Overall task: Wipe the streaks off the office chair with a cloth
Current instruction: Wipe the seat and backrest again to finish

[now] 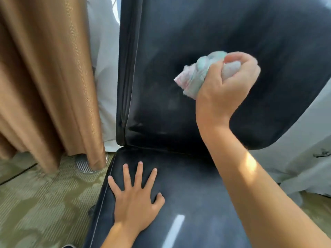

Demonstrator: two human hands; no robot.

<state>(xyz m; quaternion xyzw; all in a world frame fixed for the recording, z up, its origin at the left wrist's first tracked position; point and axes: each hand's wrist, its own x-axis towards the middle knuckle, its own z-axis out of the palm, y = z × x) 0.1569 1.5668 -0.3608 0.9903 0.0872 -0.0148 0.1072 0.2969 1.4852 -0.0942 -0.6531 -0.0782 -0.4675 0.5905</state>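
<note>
Right hand grips the bunched cloth against the office chair backrest, left hand spread flat on the seat; 1 white streak remains on the seat and faint haze on the backrest, so wiping looks midway

Patterned green carpet under black office chair, brown curtain hem, round metal disc.
</note>
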